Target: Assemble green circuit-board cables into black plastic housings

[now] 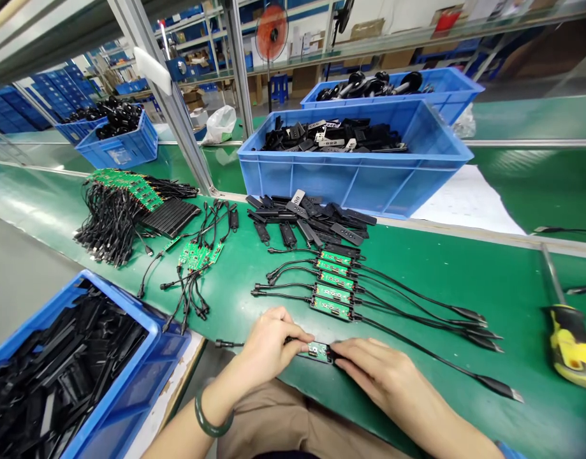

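At the table's front edge, a green circuit board [317,350] lies in a narrow black case, with a short black cable running out to the left. My left hand [272,344] pinches its left end, thumb and forefinger closed. On the opposite end, the fingers of my right hand [381,370] are closed around the case, partly hiding it. Just beyond my hands, several cased circuit boards [333,294] are lined up in a column, their black USB cables [431,344] trailing right. Behind them is a pile of black case covers [312,220].
A blue bin [354,172] of black covers stands behind the pile. Loose circuit boards [197,255] and a stack of wired boards [127,185] lie left. Another blue bin [152,338] holds black parts at front left. A yellow-handled screwdriver [572,344] lies right.
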`<state>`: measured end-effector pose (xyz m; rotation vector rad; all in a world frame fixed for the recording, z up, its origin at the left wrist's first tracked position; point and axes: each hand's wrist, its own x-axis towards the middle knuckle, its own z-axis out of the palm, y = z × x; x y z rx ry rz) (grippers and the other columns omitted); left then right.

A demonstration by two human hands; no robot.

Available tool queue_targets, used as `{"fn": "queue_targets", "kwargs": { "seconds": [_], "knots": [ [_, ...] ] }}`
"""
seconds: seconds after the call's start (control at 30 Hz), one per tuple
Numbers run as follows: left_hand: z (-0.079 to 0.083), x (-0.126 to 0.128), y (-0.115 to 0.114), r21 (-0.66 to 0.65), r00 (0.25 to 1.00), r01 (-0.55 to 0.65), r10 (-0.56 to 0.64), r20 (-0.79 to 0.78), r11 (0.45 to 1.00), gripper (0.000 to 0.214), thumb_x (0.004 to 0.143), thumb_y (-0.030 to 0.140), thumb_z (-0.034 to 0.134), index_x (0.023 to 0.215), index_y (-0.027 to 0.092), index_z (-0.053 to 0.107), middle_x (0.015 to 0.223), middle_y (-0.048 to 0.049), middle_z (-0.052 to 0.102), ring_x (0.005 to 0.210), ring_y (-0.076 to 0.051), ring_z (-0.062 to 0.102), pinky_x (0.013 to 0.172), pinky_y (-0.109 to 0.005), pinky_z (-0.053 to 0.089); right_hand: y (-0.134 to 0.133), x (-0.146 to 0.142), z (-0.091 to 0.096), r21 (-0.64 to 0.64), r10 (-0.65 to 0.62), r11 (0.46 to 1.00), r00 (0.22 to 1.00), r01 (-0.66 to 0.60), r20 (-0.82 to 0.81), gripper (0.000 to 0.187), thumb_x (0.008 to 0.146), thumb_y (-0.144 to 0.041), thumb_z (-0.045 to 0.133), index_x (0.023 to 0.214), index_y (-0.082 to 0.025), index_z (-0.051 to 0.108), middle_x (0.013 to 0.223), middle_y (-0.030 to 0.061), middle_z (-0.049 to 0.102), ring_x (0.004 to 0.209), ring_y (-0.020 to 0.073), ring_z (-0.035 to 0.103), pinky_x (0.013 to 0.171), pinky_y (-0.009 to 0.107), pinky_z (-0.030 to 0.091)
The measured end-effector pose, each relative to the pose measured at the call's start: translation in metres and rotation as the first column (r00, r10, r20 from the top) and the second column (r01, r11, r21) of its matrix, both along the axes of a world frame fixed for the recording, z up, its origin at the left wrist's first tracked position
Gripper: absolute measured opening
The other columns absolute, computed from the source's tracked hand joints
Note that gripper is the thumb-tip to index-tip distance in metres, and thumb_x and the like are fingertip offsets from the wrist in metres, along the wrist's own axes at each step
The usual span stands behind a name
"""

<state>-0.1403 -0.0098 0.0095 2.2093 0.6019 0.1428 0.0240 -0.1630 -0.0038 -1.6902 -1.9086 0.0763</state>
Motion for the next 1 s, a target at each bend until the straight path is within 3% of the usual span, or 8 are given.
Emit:
{"fn": "queue_targets", "kwargs": {
  "seconds": [0.27,0.5,0.63,0.67,0.73,0.83,0.93,1.0],
  "knots": [
    [-0.001,-0.001,0.000,-0.009,1.000,0.001,-0.001,-0.002,1.000,0.020,0.080,0.017,0.075,0.098,0.024,0.078,0.081,-0.0044,0.062,0.081,-0.018,0.059,0.075,-0.029,0.045,0.000,0.002,0.008,0.071,0.115,0.987,0.940,-0.145,0.322,0.042,0.100,-0.008,0.024,0.101,-0.009,0.066,0.076,0.0082,0.070,0.061,0.0154,0.063,0.058,0.029,0.048],
    [-0.001,0.001,0.001,0.012,1.000,0.012,-0.012,-0.003,1.000,0.017,0.080,0.019,0.075,0.096,0.023,0.078,0.080,-0.0040,0.061,0.080,-0.018,0.059,0.074,-0.028,0.046,-0.001,-0.029,0.008,0.083,-0.019,0.995,0.760,-0.046,0.650,0.041,0.070,0.003,0.040,0.094,0.001,0.072,0.075,0.0180,0.071,0.062,0.0241,0.064,0.057,0.034,0.050],
    [-0.001,0.000,0.001,0.040,1.000,0.008,-0.009,0.006,0.999,0.018,0.080,0.018,0.075,0.096,0.025,0.078,0.079,-0.0026,0.062,0.078,-0.017,0.059,0.074,-0.028,0.046,-0.004,-0.033,0.003,0.094,-0.020,0.993,0.678,-0.072,0.735,0.039,0.070,0.001,0.044,0.096,0.001,0.073,0.084,0.0222,0.072,0.068,0.0265,0.067,0.059,0.034,0.051],
    [-0.001,-0.001,0.001,0.045,1.000,0.008,-0.008,0.012,0.999,0.018,0.080,0.018,0.075,0.096,0.025,0.078,0.080,-0.0025,0.062,0.078,-0.017,0.059,0.073,-0.027,0.046,-0.003,-0.030,0.003,0.097,-0.022,0.993,0.682,-0.071,0.731,0.038,0.071,0.002,0.044,0.096,0.001,0.073,0.085,0.0222,0.073,0.069,0.0265,0.068,0.060,0.034,0.051],
    [-0.002,-0.001,0.001,0.050,1.000,0.005,-0.006,0.019,0.999,0.017,0.079,0.018,0.075,0.095,0.024,0.078,0.080,-0.0026,0.063,0.078,-0.017,0.060,0.073,-0.027,0.047,-0.001,-0.020,0.006,0.041,0.013,0.998,0.778,-0.050,0.629,0.035,0.075,0.003,0.044,0.092,-0.006,0.074,0.077,0.0154,0.072,0.063,0.0223,0.067,0.057,0.031,0.051],
    [-0.003,0.000,0.001,0.066,1.000,0.006,-0.007,0.022,0.998,0.016,0.079,0.018,0.076,0.094,0.024,0.078,0.080,-0.0028,0.063,0.080,-0.017,0.061,0.073,-0.027,0.047,0.007,-0.004,0.014,-0.123,0.073,0.991,0.963,-0.041,0.261,0.028,0.087,-0.005,0.049,0.093,-0.019,0.072,0.079,0.0046,0.071,0.066,0.0163,0.067,0.061,0.026,0.053],
    [0.001,-0.003,0.001,0.081,0.999,0.017,-0.020,0.045,0.997,0.017,0.080,0.019,0.075,0.096,0.023,0.077,0.080,-0.0019,0.066,0.082,-0.017,0.061,0.077,-0.028,0.047,0.012,-0.005,0.012,-0.115,0.051,0.992,0.998,-0.045,0.046,0.025,0.093,-0.016,0.051,0.113,-0.017,0.065,0.104,0.0090,0.070,0.090,0.0194,0.067,0.077,0.030,0.056],
    [0.007,-0.009,0.004,0.018,0.998,0.017,-0.018,0.063,1.000,0.026,0.077,0.017,0.077,0.103,0.021,0.074,0.086,-0.0019,0.068,0.086,-0.017,0.062,0.078,-0.026,0.048,0.012,-0.012,0.005,-0.055,0.060,0.997,0.997,-0.058,0.037,0.027,0.095,-0.016,0.047,0.117,-0.015,0.062,0.102,0.0108,0.069,0.088,0.0202,0.066,0.075,0.032,0.056]
  ]
}}
